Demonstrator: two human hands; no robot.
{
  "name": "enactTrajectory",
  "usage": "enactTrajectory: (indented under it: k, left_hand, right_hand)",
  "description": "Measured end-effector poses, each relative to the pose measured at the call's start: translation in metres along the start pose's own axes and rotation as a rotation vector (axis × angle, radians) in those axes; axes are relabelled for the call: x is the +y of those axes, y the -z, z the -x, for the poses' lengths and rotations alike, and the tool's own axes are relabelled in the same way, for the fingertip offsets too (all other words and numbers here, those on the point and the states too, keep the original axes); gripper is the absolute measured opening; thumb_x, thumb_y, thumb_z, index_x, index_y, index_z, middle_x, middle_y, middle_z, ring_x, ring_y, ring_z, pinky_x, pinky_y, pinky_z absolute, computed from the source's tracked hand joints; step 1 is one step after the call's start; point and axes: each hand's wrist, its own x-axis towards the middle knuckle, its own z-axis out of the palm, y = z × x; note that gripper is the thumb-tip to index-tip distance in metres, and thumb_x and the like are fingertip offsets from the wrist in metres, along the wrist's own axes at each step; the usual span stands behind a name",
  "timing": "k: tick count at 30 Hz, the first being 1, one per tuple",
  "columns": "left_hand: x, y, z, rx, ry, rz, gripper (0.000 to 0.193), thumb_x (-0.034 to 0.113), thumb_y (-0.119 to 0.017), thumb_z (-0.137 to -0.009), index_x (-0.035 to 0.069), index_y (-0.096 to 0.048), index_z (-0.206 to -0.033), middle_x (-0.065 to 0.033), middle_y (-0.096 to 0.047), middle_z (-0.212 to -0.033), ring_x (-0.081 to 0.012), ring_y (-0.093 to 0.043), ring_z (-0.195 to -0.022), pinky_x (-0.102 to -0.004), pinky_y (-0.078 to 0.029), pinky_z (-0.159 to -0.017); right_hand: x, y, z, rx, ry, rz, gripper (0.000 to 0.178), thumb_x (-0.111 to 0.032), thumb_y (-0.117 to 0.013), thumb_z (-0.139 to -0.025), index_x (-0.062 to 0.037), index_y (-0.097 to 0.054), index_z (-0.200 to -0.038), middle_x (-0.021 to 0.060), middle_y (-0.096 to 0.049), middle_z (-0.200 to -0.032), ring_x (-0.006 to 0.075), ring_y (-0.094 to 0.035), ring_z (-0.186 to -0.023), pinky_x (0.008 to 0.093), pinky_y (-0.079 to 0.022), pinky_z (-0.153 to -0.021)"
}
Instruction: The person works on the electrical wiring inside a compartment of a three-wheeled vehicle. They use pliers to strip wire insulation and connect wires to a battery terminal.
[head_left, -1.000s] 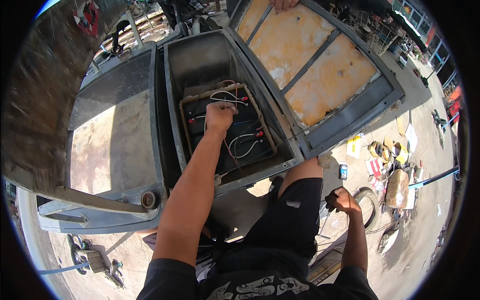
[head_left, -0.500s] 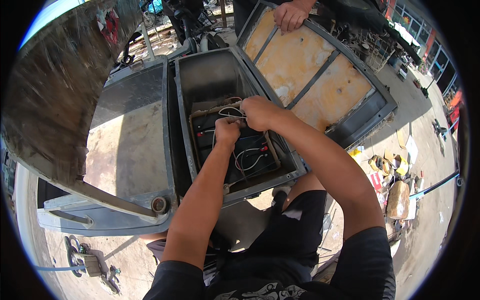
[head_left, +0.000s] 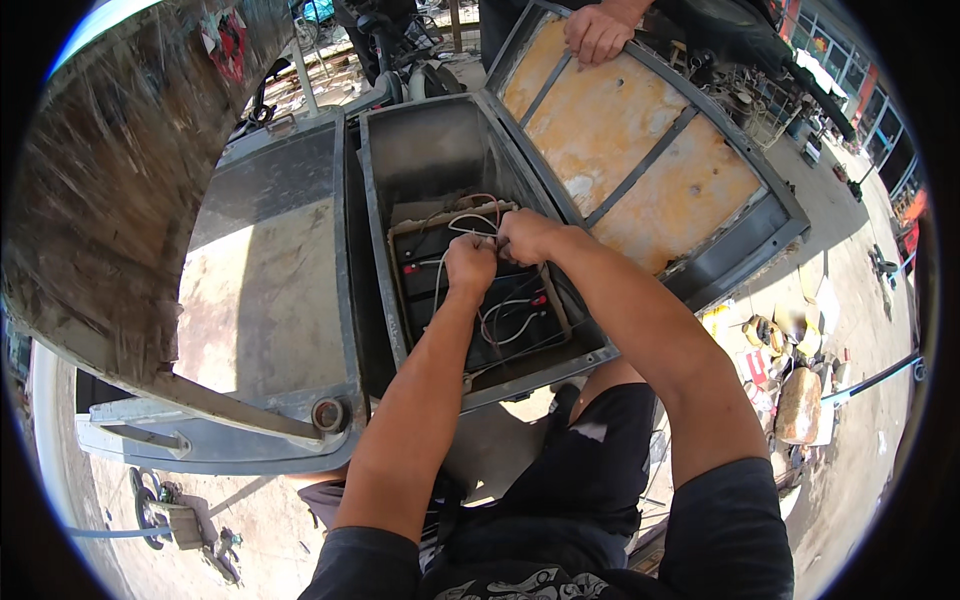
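Note:
In the head view, black batteries (head_left: 425, 280) with red terminal caps (head_left: 540, 300) lie low in an opened grey metal compartment (head_left: 375, 190). Over them both my hands are closed, side by side. My left hand (head_left: 470, 265) pinches at a looped white wire (head_left: 465, 222). Just right of it, fingers bent and touching or nearly so, my right hand (head_left: 527, 238) grips the wire ends; the exact join is hidden by the fingers. A thin reddish wire (head_left: 485, 197) arches above, and more loose white wire (head_left: 522, 327) curls over the batteries below my hands.
Another person's hand (head_left: 597, 35) rests on the top edge of the raised lid (head_left: 640, 180), which has a stained yellowish inner face. At left stand a grey metal bed (head_left: 265, 300) and a scuffed upright panel (head_left: 100, 180). Tools and scraps (head_left: 800, 400) litter the ground at right.
The scene has shifted slightly rightward in view. My right hand has come down a little toward my left, and the reddish wire now shows more fully above them.

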Motion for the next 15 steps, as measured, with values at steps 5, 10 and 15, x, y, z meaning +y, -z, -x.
enactTrajectory:
  k: [5,10,15]
  left_hand:
    - [0.009,0.004,0.004,0.01,-0.027,-0.103,0.031,0.025,-0.063,-0.085,-0.005,-0.066,-0.077,-0.021,-0.062,-0.068,-0.0294,-0.061,-0.064,-0.0421,-0.045,-0.063]
    - [0.005,0.004,0.001,-0.001,0.019,-0.109,0.033,0.025,-0.06,-0.086,-0.007,-0.065,-0.077,-0.0213,-0.062,-0.068,-0.0293,-0.061,-0.065,-0.0416,-0.045,-0.064]
    - [-0.003,0.002,-0.005,-0.044,0.03,-0.081,0.03,0.022,-0.06,-0.088,-0.006,-0.066,-0.077,-0.0152,-0.063,-0.067,-0.0187,-0.058,-0.064,-0.0372,-0.045,-0.062]
  right_hand:
    - [0.003,-0.005,-0.002,0.144,0.089,0.111,0.011,-0.01,-0.067,-0.073,-0.0045,-0.073,-0.081,0.0191,-0.067,-0.077,0.0338,-0.065,-0.075,0.0407,-0.051,-0.068]
    - [0.0,-0.009,-0.005,0.207,0.109,0.162,0.008,-0.012,-0.07,-0.07,-0.0047,-0.072,-0.074,0.0199,-0.067,-0.079,0.0353,-0.066,-0.076,0.0423,-0.051,-0.069]
    - [0.004,-0.006,-0.003,0.222,0.084,0.104,0.008,-0.012,-0.071,-0.069,-0.0049,-0.072,-0.073,0.0189,-0.067,-0.078,0.0364,-0.066,-0.079,0.0432,-0.052,-0.071]
